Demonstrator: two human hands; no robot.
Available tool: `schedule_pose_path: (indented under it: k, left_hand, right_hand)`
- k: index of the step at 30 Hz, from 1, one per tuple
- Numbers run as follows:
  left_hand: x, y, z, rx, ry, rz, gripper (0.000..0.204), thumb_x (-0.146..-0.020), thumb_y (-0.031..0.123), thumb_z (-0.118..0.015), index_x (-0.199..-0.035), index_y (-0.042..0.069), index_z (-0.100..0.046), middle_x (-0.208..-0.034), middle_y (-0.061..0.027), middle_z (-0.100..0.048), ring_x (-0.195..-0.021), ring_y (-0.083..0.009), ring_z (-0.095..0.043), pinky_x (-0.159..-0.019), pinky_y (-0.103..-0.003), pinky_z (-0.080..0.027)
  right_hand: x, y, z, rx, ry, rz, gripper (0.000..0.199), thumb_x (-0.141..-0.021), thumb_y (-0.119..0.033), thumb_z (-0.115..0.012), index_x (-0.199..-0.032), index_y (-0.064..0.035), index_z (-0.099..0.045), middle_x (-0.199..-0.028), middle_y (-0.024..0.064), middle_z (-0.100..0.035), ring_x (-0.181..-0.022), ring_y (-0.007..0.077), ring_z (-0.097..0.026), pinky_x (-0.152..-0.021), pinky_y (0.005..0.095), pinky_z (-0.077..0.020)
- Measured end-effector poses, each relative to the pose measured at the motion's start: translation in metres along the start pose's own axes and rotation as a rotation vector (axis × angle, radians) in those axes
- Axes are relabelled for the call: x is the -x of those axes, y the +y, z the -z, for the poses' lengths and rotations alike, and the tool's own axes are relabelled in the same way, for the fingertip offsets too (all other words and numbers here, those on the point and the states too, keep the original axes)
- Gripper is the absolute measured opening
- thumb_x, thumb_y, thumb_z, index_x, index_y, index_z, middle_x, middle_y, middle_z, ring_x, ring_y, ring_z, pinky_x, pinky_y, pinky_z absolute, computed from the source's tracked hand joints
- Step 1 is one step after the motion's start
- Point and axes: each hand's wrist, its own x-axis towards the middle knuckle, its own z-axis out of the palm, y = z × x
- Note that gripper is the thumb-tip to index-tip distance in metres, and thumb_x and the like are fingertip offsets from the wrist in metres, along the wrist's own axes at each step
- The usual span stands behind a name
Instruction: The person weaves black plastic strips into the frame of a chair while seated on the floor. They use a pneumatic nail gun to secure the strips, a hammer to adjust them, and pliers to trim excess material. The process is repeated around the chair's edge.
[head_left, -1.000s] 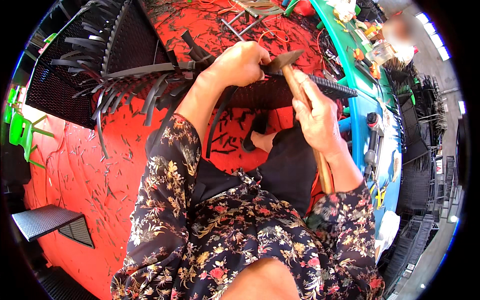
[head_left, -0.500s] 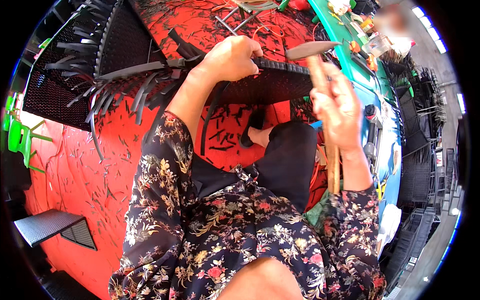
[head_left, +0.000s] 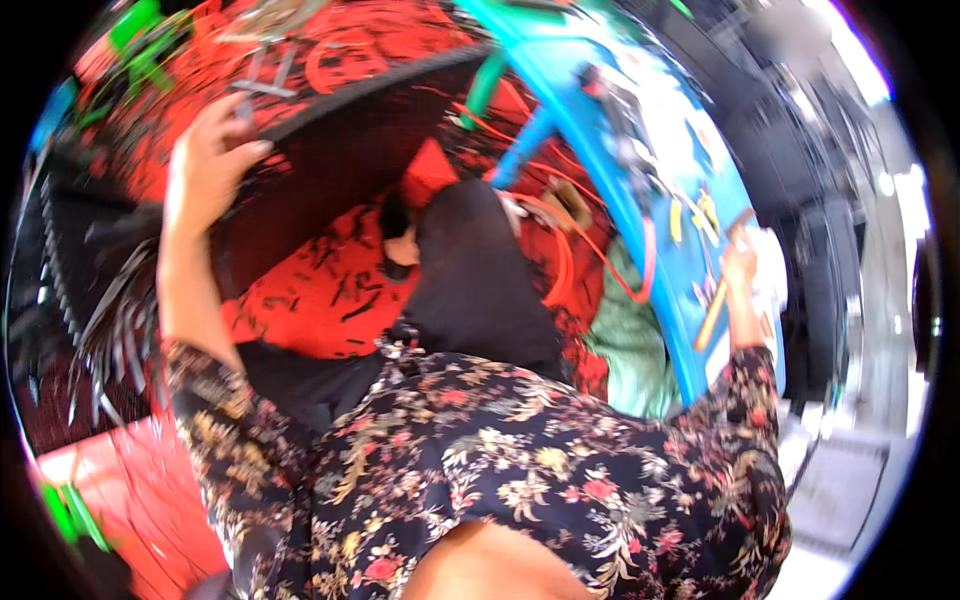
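My left hand (head_left: 210, 150) grips the upper edge of a black woven panel (head_left: 330, 170) with loose black strips hanging at its left side. My right hand (head_left: 740, 265) is stretched out to the right over a blue table (head_left: 640, 200) and holds a wooden-handled tool (head_left: 718, 300); the handle runs down from the hand. The picture is blurred, so the tool's head is hard to make out. My legs in black trousers (head_left: 470, 270) lie between both arms.
A red floor mat (head_left: 320, 300) littered with short black strip cuttings lies under me. Orange cord (head_left: 560, 250) loops beside the blue table, next to green cloth (head_left: 630, 350). Small tools sit on the table. Green plastic objects (head_left: 70, 510) are at the lower left.
My right hand has swung away from the panel to the far right over the blue table, carrying the tool. My head has turned right. The left hand keeps its hold on the panel.
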Motion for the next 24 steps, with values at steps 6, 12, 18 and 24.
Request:
schedule_pose_path:
  k: [6, 12, 18, 24]
  left_hand:
    - [-0.019, -0.029, 0.01, 0.192, -0.09, 0.068, 0.058, -0.077, -0.002, -0.064, -0.132, 0.0, -0.046, -0.087, -0.0022, -0.061, -0.079, -0.0074, -0.055, -0.074, -0.02, -0.043]
    - [-0.014, -0.039, 0.024, 0.238, -0.09, 0.136, 0.059, -0.079, -0.005, -0.061, -0.135, -0.003, -0.041, -0.092, -0.0042, -0.061, -0.084, -0.0093, -0.056, -0.079, -0.021, -0.044]
    - [-0.015, -0.043, 0.031, 0.259, -0.083, 0.152, 0.06, -0.079, -0.007, -0.06, -0.135, -0.002, -0.042, -0.092, -0.0038, -0.06, -0.084, -0.0099, -0.056, -0.079, -0.022, -0.045]
    - [-0.014, -0.04, 0.031, 0.276, -0.096, 0.157, 0.06, -0.078, -0.005, -0.062, -0.134, -0.003, -0.042, -0.091, -0.0028, -0.059, -0.082, -0.0088, -0.055, -0.076, -0.021, -0.045]
  right_hand:
    - [0.056, -0.008, 0.035, 0.337, -0.083, -0.247, 0.03, -0.076, -0.013, -0.053, -0.104, -0.0045, -0.059, -0.098, 0.0238, -0.065, -0.097, 0.0393, -0.062, -0.085, 0.0464, -0.0463]
    - [0.066, -0.027, 0.051, 0.758, -0.319, -0.11, 0.038, -0.082, -0.024, -0.064, -0.114, -0.0042, -0.056, -0.117, 0.0206, -0.057, -0.106, 0.0357, -0.058, -0.089, 0.0433, -0.048]
    - [0.031, -0.013, 0.032, 0.334, -0.129, 0.073, 0.036, -0.082, -0.02, -0.059, -0.114, -0.0049, -0.059, -0.102, 0.0204, -0.064, -0.098, 0.0361, -0.061, -0.087, 0.0447, -0.0475]
    - [0.016, -0.036, 0.015, 0.353, -0.196, -0.028, 0.032, -0.085, -0.023, -0.058, -0.112, -0.0064, -0.063, -0.098, 0.0201, -0.067, -0.095, 0.0352, -0.063, -0.084, 0.0415, -0.0485]
